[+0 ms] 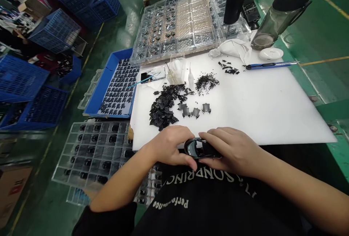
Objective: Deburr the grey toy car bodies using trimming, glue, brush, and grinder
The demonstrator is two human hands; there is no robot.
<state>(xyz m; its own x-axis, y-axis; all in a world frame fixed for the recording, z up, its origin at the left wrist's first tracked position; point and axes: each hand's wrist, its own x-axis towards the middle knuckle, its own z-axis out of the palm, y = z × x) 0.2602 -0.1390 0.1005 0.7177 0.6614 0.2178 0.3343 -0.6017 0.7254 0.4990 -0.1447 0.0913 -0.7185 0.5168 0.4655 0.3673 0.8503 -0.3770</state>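
Note:
A glossy black toy car is held between my two hands, just off the near edge of the white board. My left hand closes on one end of it with thumb and fingers. The other end sits in the grip of my right hand, whose fingers lie over it and cover much of it. Beyond the hands, several small dark flat parts stand on the board. Left of them is a heap of black plastic pieces, and behind lies a scatter of tiny black bits.
A blue tray of small black parts stands left of the board. Below it a clear compartment tray holds black car bodies. Large clear trays lie at the back. A tall bottle and a blue pen are at the right.

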